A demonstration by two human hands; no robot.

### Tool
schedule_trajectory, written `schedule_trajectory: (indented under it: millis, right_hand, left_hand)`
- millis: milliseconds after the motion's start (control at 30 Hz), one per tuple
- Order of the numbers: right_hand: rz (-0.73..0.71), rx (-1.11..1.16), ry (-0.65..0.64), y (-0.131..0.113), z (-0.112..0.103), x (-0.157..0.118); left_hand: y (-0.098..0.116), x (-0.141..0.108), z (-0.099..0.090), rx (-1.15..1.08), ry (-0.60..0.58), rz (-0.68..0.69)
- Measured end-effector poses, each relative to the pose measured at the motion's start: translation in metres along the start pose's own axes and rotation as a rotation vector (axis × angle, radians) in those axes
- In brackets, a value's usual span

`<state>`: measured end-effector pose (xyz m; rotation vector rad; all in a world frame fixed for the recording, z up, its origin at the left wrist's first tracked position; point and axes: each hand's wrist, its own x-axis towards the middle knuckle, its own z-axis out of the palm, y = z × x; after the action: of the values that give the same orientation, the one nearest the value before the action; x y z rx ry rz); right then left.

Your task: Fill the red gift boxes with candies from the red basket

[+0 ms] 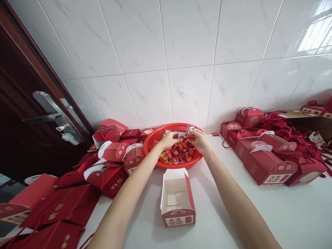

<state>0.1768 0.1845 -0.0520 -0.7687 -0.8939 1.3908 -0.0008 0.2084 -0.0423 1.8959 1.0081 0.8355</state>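
Both hands are over a red plastic basket [147, 147] of wrapped candies [176, 152], set against the tiled wall. My left hand [169, 139] is closed on a small red and white wrapped candy [181, 135]. Closed too, my right hand [200, 141] pinches a red packet [191, 133] with a white patch at its top. The two held pieces are close together above the heap. Between my forearms, in front of the basket, an open red gift box [178, 204] stands with its white inside showing and nothing in it.
Many red gift boxes [110, 180] crowd the left side, beside a dark door with a metal handle [58, 117]. More boxes [269, 166] stand on the right, near red ribbons [280, 128] and a cardboard carton [308, 122]. A small red packet [215, 134] lies by the wall.
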Motion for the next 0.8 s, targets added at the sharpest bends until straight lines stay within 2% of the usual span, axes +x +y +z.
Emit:
schedule_trajectory:
  millis: [67, 133, 267, 467, 567, 633, 700, 800]
  right_hand:
    - [-0.007, -0.016, -0.001, 0.000, 0.001, -0.001]
    - [-0.009, -0.023, 0.002, 0.000, 0.002, -0.001]
    - [0.006, -0.031, -0.024, 0.000, 0.003, -0.002]
    - [0.015, -0.051, -0.037, 0.000, 0.004, -0.003]
    - [-0.031, -0.023, 0.034, 0.002, 0.003, 0.000]
    - [-0.053, 0.010, 0.117, 0.004, 0.002, 0.003]
    - [-0.064, 0.033, 0.173, 0.004, 0.001, 0.005]
    - [-0.062, 0.035, 0.185, 0.004, 0.001, 0.005]
  left_hand:
    - [0.003, 0.000, 0.001, -0.167, 0.021, 0.029]
    - [0.006, -0.001, 0.001, -0.220, 0.050, 0.021]
    - [0.008, -0.003, 0.001, -0.162, 0.107, 0.023]
    - [0.012, -0.004, 0.000, -0.156, 0.089, 0.033]
    - [0.011, -0.003, 0.002, -0.198, 0.000, -0.041]
    - [0.007, -0.003, 0.004, -0.134, -0.108, -0.115]
    - [0.002, -0.003, 0.008, 0.050, -0.240, -0.179]
    - [-0.004, -0.005, 0.014, 0.360, -0.403, -0.263]
